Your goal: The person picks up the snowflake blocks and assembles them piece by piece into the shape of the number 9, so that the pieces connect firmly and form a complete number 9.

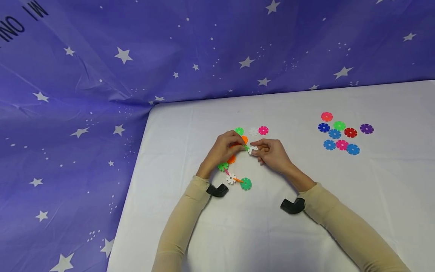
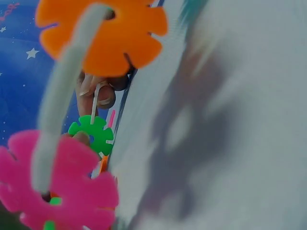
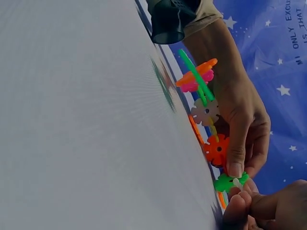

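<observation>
Thumb and fingers of my left hand (image 1: 222,149) pinch a green notched plastic disc (image 3: 221,183), the end of a chain of interlocked discs. Facing it, my right hand (image 1: 273,155) pinches a white notched disc (image 1: 252,150), which meets the green one edge to edge. The chain curves toward me under and beside the left hand: an orange disc (image 1: 232,159), a green disc (image 1: 222,167), a white disc (image 1: 231,179) and a teal disc (image 1: 246,184). Part of it is hidden by the left hand. Large in the left wrist view are an orange disc (image 2: 129,45) and a pink disc (image 2: 72,167).
Behind the hands lie a green disc (image 1: 239,130), a white disc (image 1: 253,131) and a pink disc (image 1: 263,130). Several loose discs, among them a red one (image 1: 350,132), spread at the right. A starry blue curtain (image 1: 210,53) borders the white table (image 1: 374,211).
</observation>
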The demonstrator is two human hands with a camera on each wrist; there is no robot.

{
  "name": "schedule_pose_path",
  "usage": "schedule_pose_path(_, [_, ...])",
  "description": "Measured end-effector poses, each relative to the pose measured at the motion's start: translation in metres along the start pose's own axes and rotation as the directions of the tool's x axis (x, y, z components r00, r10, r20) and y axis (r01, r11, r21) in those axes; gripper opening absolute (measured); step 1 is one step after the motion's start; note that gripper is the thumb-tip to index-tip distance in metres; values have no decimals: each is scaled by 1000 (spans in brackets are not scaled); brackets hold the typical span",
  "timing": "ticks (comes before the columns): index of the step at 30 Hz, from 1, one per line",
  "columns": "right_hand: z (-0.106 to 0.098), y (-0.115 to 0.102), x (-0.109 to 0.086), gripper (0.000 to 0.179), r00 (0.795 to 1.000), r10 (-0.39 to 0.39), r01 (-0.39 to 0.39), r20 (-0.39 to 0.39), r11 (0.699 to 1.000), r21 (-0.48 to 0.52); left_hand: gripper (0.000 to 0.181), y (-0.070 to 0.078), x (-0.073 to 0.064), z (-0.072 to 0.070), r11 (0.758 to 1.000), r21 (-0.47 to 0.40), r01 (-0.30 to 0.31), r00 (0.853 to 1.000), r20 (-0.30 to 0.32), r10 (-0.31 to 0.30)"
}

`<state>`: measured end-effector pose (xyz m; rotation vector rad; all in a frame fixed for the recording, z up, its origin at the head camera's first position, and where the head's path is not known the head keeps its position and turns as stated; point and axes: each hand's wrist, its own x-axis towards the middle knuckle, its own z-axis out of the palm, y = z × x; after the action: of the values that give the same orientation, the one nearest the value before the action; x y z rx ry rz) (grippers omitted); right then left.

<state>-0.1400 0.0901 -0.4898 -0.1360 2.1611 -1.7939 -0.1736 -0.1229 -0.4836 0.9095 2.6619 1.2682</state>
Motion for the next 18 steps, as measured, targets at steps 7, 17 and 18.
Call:
schedule_pose_path(7, [5,4,3,29,999,-34,34,-9,999,-10,6,2,-1,-2,999,51,-2,1000,-6,3])
schedule_pose_path(17, [-1,3,7,21,952,-306,278,-14,881,-383,12,-3,-3,-23,980,132,149,983,90,-161])
schedule_pose_path(18, [-1,1,6,19,945,-328,302,2,867,-395,12,-4,-3,-27,978,126,164,980,96,-177])
